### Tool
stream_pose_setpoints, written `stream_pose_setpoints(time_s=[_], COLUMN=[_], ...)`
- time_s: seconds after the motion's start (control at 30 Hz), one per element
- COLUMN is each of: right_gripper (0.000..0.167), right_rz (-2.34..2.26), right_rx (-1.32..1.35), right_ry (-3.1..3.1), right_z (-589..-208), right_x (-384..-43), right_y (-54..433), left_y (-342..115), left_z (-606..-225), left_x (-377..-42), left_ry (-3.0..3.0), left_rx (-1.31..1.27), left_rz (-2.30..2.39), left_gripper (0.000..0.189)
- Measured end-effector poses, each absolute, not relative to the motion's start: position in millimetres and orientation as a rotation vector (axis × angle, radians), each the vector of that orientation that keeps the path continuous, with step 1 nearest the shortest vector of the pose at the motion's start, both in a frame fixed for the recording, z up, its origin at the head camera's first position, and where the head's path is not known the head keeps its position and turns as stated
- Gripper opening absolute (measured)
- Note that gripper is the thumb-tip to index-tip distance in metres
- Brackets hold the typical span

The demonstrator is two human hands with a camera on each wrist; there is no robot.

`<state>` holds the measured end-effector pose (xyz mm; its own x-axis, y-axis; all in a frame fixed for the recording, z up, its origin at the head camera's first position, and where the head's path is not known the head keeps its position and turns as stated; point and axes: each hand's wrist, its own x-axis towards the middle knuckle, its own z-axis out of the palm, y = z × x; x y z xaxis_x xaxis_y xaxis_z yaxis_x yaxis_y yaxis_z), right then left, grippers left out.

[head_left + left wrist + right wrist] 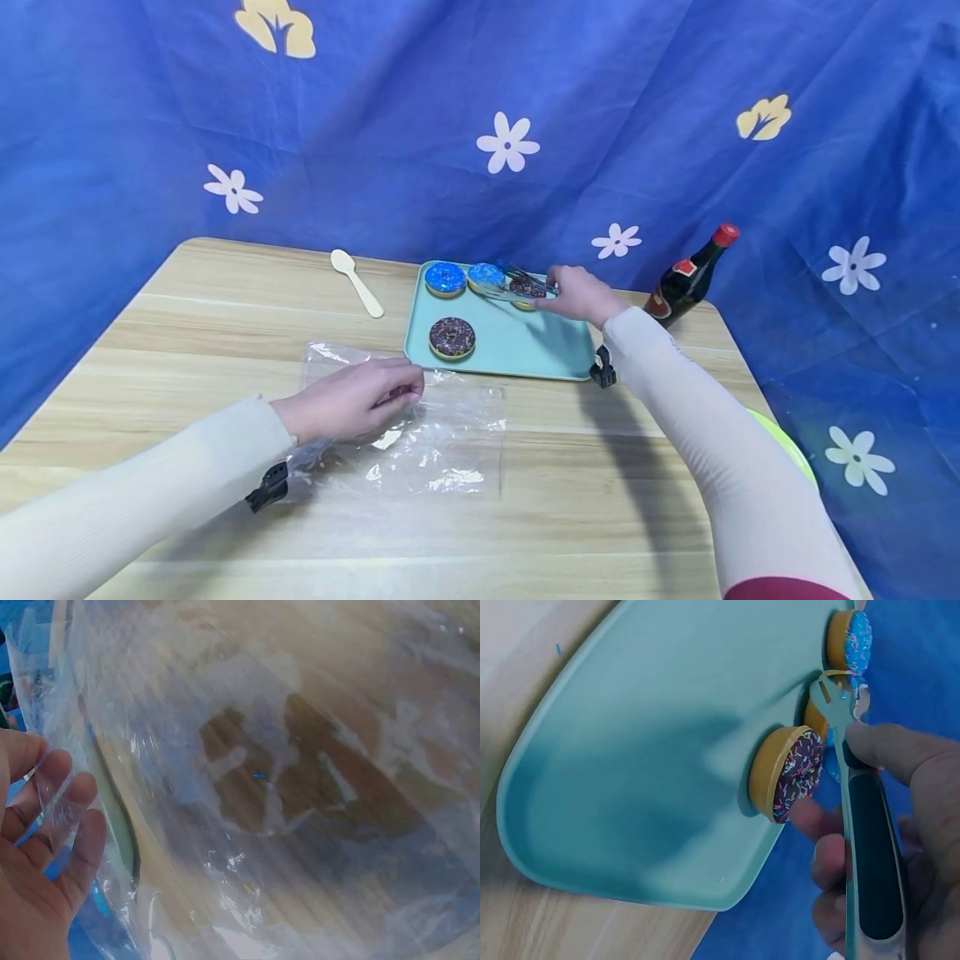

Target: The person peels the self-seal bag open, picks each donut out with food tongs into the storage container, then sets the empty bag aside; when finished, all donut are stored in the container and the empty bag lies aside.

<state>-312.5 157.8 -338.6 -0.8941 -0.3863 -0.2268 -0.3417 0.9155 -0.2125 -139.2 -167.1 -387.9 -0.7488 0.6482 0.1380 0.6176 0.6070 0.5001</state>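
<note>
My right hand (577, 293) grips serving tongs (874, 855) with dark handle pads over the back of a mint-green tray (517, 342). Their forked tip overlaps a light-blue doughnut (486, 277) in the right wrist view. Beside the tongs is a chocolate doughnut (787, 774) with sprinkles, partly hidden by them in the head view. A darker blue doughnut (446, 279) lies in the back left corner, and another chocolate doughnut (452, 338) near the front left. With curled fingers, my left hand (360, 398) holds the edge of a clear plastic bag (450, 450) in front of the tray.
A cream spoon (358, 283) lies left of the tray. To the right stands a dark bottle (686, 283) with a red cap, behind my right forearm. A lime-green rim (783, 446) shows at the table's right edge. Blue flowered cloth (420, 125) hangs behind the table.
</note>
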Motion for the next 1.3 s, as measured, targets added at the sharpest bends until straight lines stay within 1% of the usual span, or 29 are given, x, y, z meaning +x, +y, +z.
stream_pose_setpoints(time_s=[0.1,0.3,0.4,0.57,0.67,1.03,1.3], right_gripper=[0.059,0.054,0.047,0.029,0.024,0.023,0.022], right_rz=[-0.129,-0.010,0.039,0.216,0.292,0.343,0.329], right_rx=[-0.607,-0.685,-0.717,-0.827,-0.898,-0.921,-0.923], right_ry=[2.840,2.894,2.923,2.973,2.992,2.998,3.016], right_z=[-338,-337,-336,-337,-339,-347,-341], right_x=[-310,-305,-303,-298,-296,-295,-290], right_y=[156,155,155,151,149,152,157], left_y=[-167,-166,-166,-165,-164,-163,-163], left_z=[-388,-388,-389,-390,-390,-391,-390], left_x=[-139,-140,-140,-141,-141,-141,-141], left_ry=[2.765,2.763,2.764,2.763,2.757,2.744,2.742], left_rx=[1.092,1.089,1.095,1.108,1.109,1.101,1.108], left_rz=[0.825,0.819,0.816,0.815,0.819,0.822,0.821], left_gripper=[0.010,0.011,0.011,0.011,0.011,0.010,0.010])
